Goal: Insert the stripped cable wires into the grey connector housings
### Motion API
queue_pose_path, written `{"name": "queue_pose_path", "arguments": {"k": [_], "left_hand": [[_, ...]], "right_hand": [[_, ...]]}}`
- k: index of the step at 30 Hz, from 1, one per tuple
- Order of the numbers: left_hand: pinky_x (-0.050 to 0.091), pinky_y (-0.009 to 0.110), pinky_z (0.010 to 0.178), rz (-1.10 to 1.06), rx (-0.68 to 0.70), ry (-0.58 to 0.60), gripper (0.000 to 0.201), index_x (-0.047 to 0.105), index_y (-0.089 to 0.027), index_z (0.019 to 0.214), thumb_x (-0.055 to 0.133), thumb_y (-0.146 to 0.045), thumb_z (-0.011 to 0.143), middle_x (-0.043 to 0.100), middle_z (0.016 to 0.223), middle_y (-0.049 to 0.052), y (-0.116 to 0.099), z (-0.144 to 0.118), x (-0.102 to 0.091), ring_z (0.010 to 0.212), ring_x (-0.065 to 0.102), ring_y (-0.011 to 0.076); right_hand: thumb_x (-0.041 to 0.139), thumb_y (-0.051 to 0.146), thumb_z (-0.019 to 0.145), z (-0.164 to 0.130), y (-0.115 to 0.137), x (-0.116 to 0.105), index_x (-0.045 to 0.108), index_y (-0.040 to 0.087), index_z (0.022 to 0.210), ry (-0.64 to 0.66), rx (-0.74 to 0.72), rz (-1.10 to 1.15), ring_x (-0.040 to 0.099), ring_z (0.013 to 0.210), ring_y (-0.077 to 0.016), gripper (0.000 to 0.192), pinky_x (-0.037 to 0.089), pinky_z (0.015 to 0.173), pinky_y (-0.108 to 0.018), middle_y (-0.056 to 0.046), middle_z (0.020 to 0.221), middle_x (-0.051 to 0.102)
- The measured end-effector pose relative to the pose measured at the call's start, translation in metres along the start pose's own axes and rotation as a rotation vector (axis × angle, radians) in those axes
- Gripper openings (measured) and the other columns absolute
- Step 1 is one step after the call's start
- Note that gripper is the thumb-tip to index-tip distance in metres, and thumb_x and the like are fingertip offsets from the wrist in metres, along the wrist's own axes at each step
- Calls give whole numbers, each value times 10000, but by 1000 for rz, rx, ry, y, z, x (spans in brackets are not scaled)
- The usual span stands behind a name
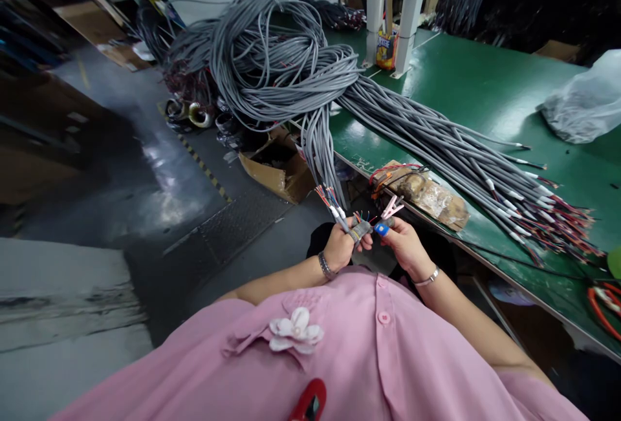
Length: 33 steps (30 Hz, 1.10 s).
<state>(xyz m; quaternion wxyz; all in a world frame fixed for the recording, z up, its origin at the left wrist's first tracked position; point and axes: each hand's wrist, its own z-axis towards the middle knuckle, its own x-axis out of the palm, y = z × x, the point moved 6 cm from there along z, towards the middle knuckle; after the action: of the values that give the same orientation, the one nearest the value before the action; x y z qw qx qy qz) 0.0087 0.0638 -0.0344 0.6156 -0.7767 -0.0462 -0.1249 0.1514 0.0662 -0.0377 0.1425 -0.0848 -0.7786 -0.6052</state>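
The ground to the right and ahead is taken up by a green-topped table (475, 78). A large coil of gray cable (291, 94) is heaped at its left end, partly overhanging the floor side. From this heap, a long bundle of gray cables (436, 143) is laid across the tabletop, its white-banded, stripped ends fanned out at the right. A second group, the hanging cables (317, 143), is draped over the table edge toward the person. Beyond the laid bundle, a crumpled plastic bag (587, 101) is seen at the far right. Below the coil, a cardboard box (264, 172) is placed on the floor. Two white posts (408, 26) are mounted on the tabletop, with a bright packet (387, 52) set between their feet. At the near table edge, the space between the right hand (402, 240) and the laid bundle is partly obstructed by a tape-wrapped block (439, 201). The left hand (342, 246) is closed around the held cable ends (342, 217), located in front of the torso, their colored wires splayed upward. The right hand is brought close, fingers drawn together; its grip cannot be determined. A pink-handled tool (391, 207) is visible just beside it. The right thumb is capped by a blue cover (381, 229).
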Motion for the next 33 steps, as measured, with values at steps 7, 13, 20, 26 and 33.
{"name": "queue_pose_path", "arguments": {"k": [7,13,20,26,33], "left_hand": [[335,184,381,-38,-14,10,341,610,-134,745,684,-467,745,600,524,-4,-6,-1,-3,397,520,79],[328,187,363,-81,-39,154,351,617,-126,732,696,-468,730,581,494,-6,-17,-2,10,361,475,71],[305,185,349,-98,-62,226,365,625,-121,738,701,-478,714,554,468,-17,-16,5,20,346,445,66],[305,184,348,-51,-97,248,351,621,-116,706,707,-456,713,544,457,-16,-11,8,21,339,436,61],[303,185,340,-19,-117,237,357,613,-117,681,716,-458,705,537,445,-20,-6,11,21,330,425,56]], "right_hand": [[733,410,733,3,-3,-5,640,196,773,79,56,225,425,541,-95,236,416,559,-253,25,650,544],[585,605,804,14,10,-14,664,208,857,61,13,242,447,564,-102,409,429,555,-252,-16,781,608],[535,615,835,18,19,-17,678,193,792,-56,-187,4,486,576,-113,447,422,561,-245,-14,696,613],[691,570,738,27,8,-8,676,187,782,-12,-5,361,518,583,-101,385,455,538,-216,-2,689,617],[712,537,737,27,7,-8,668,171,752,-46,-5,399,523,562,-96,369,465,527,-209,0,653,615]]}}
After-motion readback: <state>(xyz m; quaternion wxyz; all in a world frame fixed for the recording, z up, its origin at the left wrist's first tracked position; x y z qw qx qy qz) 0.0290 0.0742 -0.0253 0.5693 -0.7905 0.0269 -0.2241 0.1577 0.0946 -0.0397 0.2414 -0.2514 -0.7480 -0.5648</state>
